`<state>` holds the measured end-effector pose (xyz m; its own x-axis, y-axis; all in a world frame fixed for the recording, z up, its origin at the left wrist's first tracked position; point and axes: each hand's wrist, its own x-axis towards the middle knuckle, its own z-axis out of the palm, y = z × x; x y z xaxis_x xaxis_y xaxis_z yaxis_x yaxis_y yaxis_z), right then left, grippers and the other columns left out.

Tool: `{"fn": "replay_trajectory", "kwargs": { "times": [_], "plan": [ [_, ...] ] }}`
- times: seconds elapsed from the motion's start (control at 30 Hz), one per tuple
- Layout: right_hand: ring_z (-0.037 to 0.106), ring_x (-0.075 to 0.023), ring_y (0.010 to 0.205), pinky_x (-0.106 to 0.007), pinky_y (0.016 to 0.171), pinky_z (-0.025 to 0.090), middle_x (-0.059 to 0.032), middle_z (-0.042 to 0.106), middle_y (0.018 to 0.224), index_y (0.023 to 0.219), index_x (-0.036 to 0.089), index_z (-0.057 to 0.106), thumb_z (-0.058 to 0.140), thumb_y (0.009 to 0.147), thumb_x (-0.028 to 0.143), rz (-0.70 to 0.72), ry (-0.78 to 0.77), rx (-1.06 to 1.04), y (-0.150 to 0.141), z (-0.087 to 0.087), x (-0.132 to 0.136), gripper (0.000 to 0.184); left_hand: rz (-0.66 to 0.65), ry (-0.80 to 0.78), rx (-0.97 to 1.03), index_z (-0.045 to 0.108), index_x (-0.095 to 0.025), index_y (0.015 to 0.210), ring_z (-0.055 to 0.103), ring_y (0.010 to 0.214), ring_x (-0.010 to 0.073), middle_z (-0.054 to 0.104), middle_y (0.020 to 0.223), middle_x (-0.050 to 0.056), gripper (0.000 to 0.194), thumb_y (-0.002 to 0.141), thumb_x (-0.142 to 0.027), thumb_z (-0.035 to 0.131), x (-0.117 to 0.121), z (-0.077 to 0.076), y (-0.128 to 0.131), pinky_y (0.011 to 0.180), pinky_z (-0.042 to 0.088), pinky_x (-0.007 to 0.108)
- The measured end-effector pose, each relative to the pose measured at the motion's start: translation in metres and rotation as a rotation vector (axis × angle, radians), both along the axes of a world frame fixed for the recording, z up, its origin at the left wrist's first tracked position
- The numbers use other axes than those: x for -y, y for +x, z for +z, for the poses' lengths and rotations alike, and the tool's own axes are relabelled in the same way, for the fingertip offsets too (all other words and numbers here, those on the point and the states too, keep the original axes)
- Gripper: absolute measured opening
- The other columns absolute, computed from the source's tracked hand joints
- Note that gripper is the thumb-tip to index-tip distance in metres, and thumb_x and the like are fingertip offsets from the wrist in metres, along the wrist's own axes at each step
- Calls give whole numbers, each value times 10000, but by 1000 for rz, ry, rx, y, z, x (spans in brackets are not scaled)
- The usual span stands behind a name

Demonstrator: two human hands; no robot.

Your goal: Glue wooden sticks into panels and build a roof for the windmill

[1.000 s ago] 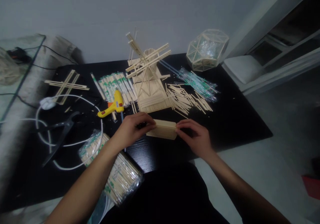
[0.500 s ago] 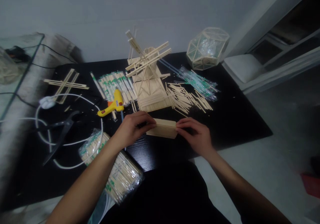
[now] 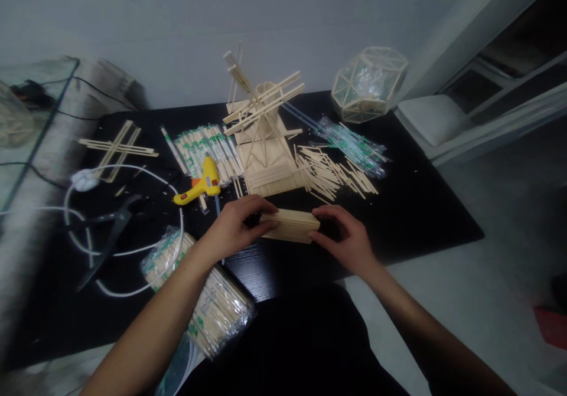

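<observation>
A small panel of pale wooden sticks (image 3: 292, 226) is held up over the front of the black table. My left hand (image 3: 237, 222) pinches its left end between thumb and fingers. At the right end, the thumb and fingertips of my right hand (image 3: 348, 236) grip its corners, with a gap inside the palm. Just beyond stands a windmill-like model of wooden sticks (image 3: 268, 130) with crossed blades. A yellow glue gun (image 3: 201, 182) lies left of it, on wrapped chopsticks (image 3: 206, 145).
Loose cut sticks (image 3: 323, 174) and plastic wrappers (image 3: 354, 145) lie right of the model. A big chopstick pack (image 3: 217, 313) sits under my left forearm. Further left are a white cable (image 3: 126, 254), dark-handled cutters (image 3: 117, 225) and crossed sticks (image 3: 117, 148). A polyhedron frame (image 3: 370, 86) stands back right.
My right thumb and fingers have spread wider apart at the panel's right end, showing more of that end. The panel has turned slightly; my left hand keeps its pinch.
</observation>
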<state>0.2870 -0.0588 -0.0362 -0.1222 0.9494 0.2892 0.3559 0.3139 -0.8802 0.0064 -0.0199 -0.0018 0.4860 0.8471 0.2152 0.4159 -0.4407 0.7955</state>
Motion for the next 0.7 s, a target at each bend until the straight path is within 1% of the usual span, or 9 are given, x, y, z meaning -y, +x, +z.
{"fn": "replay_trajectory", "kwargs": {
  "times": [0.03, 0.13, 0.27, 0.33, 0.4, 0.47, 0.57, 0.63, 0.7],
  "plan": [
    [743, -244, 1034, -420, 929, 621, -72, 783, 1124, 1123, 274, 757, 880, 835, 308, 1, 5, 1, 0, 0, 0, 315, -6, -5, -2, 748, -214, 1063, 733, 945, 187, 764, 1030, 55, 138, 975, -321, 736, 0, 0, 0, 862, 571, 316],
    [753, -235, 1043, -422, 959, 611, -64, 793, 1093, 1048, 269, 764, 844, 879, 269, 23, 35, -11, 0, 1, -1, 187, -25, -15, 13, 757, -213, 1051, 729, 970, 190, 758, 1053, 67, 133, 991, -326, 718, 0, -1, 0, 883, 570, 319],
    [769, -214, 974, -400, 926, 618, -47, 809, 1029, 990, 267, 771, 797, 917, 226, 23, 27, -38, -2, 3, 0, 87, -15, -31, 9, 749, -211, 1059, 726, 986, 196, 757, 1067, 66, 162, 984, -353, 725, -1, -4, 0, 900, 569, 322],
    [772, -215, 964, -400, 931, 618, -45, 815, 1008, 975, 264, 775, 794, 918, 233, -8, 5, -49, -3, 3, 0, 68, 8, -58, -35, 725, -214, 1141, 724, 1029, 214, 755, 1133, 70, 266, 944, -386, 769, -2, -6, -1, 929, 572, 344],
    [774, -221, 977, -405, 946, 617, -48, 817, 1012, 965, 261, 781, 790, 918, 249, -49, -21, -79, -4, 2, 0, 49, 34, -93, -79, 680, -217, 1249, 718, 1103, 243, 741, 1228, 83, 444, 882, -420, 827, -3, -8, -2, 987, 569, 388],
    [778, -226, 994, -402, 942, 625, -52, 817, 1019, 965, 260, 785, 791, 917, 274, -90, -57, -135, -4, 1, -1, 50, 46, -132, -88, 634, -216, 1322, 704, 1177, 266, 721, 1303, 100, 576, 842, -440, 860, -3, -11, -4, 1048, 555, 435],
    [784, -230, 980, -387, 903, 651, -56, 818, 1022, 956, 258, 792, 814, 898, 343, -139, -119, -217, -4, 1, -3, 105, 42, -188, -81, 602, -219, 1349, 695, 1216, 280, 710, 1333, 112, 658, 806, -457, 886, -3, -12, -4, 1081, 544, 474],
    [789, -230, 957, -384, 880, 663, -57, 823, 1023, 945, 257, 798, 835, 878, 387, -165, -156, -247, -4, 3, -5, 150, 36, -203, -86, 603, -222, 1339, 697, 1203, 286, 712, 1320, 112, 668, 788, -459, 898, -2, -12, -2, 1074, 548, 490],
    [795, -230, 926, -388, 858, 671, -58, 831, 1005, 934, 256, 803, 856, 853, 419, -187, -182, -269, -3, 6, -8, 189, 44, -208, -65, 605, -220, 1326, 699, 1187, 281, 715, 1304, 114, 621, 815, -449, 873, -2, -11, 0, 1067, 552, 495]
  ]
}}
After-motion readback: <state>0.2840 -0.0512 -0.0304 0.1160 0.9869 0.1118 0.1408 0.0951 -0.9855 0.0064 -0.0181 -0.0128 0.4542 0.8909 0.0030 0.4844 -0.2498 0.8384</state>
